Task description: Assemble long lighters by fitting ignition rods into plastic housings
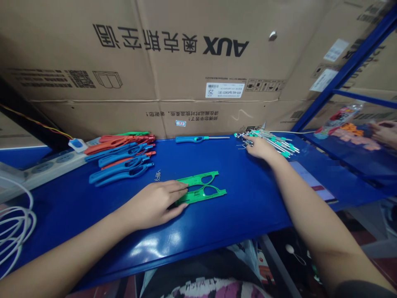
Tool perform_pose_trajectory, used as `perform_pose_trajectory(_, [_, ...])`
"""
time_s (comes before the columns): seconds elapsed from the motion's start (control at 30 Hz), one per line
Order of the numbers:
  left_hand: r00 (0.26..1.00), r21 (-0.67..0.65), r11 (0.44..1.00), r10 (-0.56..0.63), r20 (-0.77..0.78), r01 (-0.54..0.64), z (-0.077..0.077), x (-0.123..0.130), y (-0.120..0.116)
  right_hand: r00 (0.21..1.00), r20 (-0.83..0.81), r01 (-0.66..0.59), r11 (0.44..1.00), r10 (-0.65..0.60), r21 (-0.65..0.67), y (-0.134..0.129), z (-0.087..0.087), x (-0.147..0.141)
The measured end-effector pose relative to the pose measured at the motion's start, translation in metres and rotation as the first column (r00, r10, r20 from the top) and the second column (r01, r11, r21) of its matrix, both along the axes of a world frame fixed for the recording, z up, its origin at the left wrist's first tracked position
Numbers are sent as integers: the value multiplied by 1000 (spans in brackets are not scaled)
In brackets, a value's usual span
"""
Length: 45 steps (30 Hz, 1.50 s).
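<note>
On the blue counter (242,186), seen from the head camera, two green casing halves (201,195) lie side by side near the middle, their looped handle ends pointing right. The left hand (164,200) rests over their left ends, moderately spread, with fingers across the pieces and the thumb by the lower one's edge. The right hand (257,148) reaches to the far side, its fingertips among small metal parts (245,140) at the left end of a heap of metal rods with teal fittings (281,142); whether it pinches anything I cannot tell.

Between the far-side heap and a pile of blue and red casings (124,159) on the left lies a blue lighter (190,140) with a long metal tube, close to the cardboard (124,91). Thin small pieces (158,174) sit just beyond the left hand. A power strip (43,167) runs left of the pile, and a phone (312,181) lies beside the right forearm. Farther right are a bottle (339,119), orange pieces (353,129) and another person's hand (386,133).
</note>
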<state>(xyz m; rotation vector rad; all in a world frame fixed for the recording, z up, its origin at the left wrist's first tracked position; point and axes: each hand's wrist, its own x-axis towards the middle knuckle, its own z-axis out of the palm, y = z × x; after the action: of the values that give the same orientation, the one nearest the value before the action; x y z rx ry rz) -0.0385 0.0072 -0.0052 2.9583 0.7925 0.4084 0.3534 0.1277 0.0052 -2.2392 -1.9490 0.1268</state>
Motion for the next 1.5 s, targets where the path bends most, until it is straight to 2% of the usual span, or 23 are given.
perform_pose_trajectory(0.2, [1000,5,1000,1,-11,-1,0,1,1,999,-13,-32,999,32,6,1,-3,1])
perform_pose_trajectory(0.33, [1000,-5,1000,7,-11,-7,0,0,1,999,-22,-40,997,41,68,0,-1,-2])
perform_pose_trajectory(0.53, [1000,-6,1000,10,1,-10,0,-1,0,999,-27,-28,994,31,106,-3,9,-7])
perform_pose_trajectory(0.73, [1000,13,1000,5,-20,-5,0,-1,0,998,14,51,988,-54,149,-7,20,-6])
perform_pose_trajectory(0.8, [999,13,1000,8,-31,-7,0,-1,1,999,24,44,992,-47,121,-8,21,-4])
perform_pose_trajectory(0.93, [999,6,1000,8,-40,-8,-1,0,1,1000,11,-28,1000,28,-15,-10,19,-1])
perform_pose_trajectory(1.07, [999,0,1000,8,-35,-8,-1,0,1,1000,-3,-26,995,26,-94,-12,18,-4])
perform_pose_trajectory(1.3, [999,1,1000,7,-38,-7,-3,0,2,995,-101,-26,998,21,-53,-11,20,-6])
perform_pose_trajectory(1.5, [999,6,1000,14,-51,-14,-2,-1,1,988,-145,-54,999,52,-9,-3,11,1])
